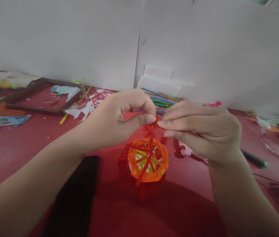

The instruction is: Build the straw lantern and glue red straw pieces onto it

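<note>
My left hand (126,115) pinches a bent red pipe cleaner (150,129) between thumb and forefinger. From the other side, the fingertips of my right hand (201,126) close in on the same fuzzy red piece; its upper end is partly hidden by the fingers. Just below them is a round basket-like craft (148,177) with an orange pipe-cleaner rim, crossed inside by red and yellow strands. A red fringe (123,161) spreads around its outside onto the red table. The red piece hangs right over the craft's far rim; whether it is joined there I cannot tell.
A black flat slab (77,197) lies under my left forearm. Pipe cleaners in several colours (162,100) lie behind my hands, near white sheets (159,82). A pink glue gun (185,149) is beside my right hand. A brown frame (35,110) and scraps are at left.
</note>
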Available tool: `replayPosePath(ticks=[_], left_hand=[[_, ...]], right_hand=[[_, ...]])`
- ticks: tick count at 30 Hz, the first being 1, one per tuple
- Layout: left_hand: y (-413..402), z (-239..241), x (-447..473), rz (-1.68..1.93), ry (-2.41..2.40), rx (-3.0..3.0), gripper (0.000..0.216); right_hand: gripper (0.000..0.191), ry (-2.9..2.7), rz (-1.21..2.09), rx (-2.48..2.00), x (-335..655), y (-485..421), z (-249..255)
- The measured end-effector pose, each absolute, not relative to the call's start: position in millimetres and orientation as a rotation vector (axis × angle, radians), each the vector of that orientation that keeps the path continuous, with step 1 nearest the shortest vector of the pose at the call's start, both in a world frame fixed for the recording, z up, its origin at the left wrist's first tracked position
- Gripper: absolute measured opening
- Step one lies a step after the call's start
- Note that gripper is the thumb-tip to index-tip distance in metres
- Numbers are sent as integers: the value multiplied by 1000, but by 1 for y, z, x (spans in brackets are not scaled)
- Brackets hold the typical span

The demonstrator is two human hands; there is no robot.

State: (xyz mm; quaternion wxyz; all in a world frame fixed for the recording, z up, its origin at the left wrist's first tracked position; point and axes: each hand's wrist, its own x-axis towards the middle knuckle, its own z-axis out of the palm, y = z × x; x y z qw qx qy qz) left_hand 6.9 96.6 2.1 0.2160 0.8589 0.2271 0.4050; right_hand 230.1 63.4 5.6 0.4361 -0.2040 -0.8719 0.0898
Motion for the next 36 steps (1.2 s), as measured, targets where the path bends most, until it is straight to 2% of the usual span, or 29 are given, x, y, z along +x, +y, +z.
replayPosePath(ticks=[5,18,29,30,33,34,36], left_hand=[[101,7,-2,1069,703,2452,14],[104,12,-14,985,733,2483,14],[97,19,-16,999,871,2538,10],[96,19,-16,996,863,2559,10],[91,20,-12,976,813,2558,13],[89,20,-10,969,805,2535,14],[86,20,-6,968,804,2486,16]], right_hand=[[26,-2263,202,-587,231,60,10],[16,-2072,375,-509,230,61,3],[15,-2045,392,-764,243,53,14],[18,-2032,412,-753,242,53,14],[47,-2066,411,-693,235,53,11],[48,-2078,365,-664,232,53,10],[36,-2087,242,-590,228,53,7]])
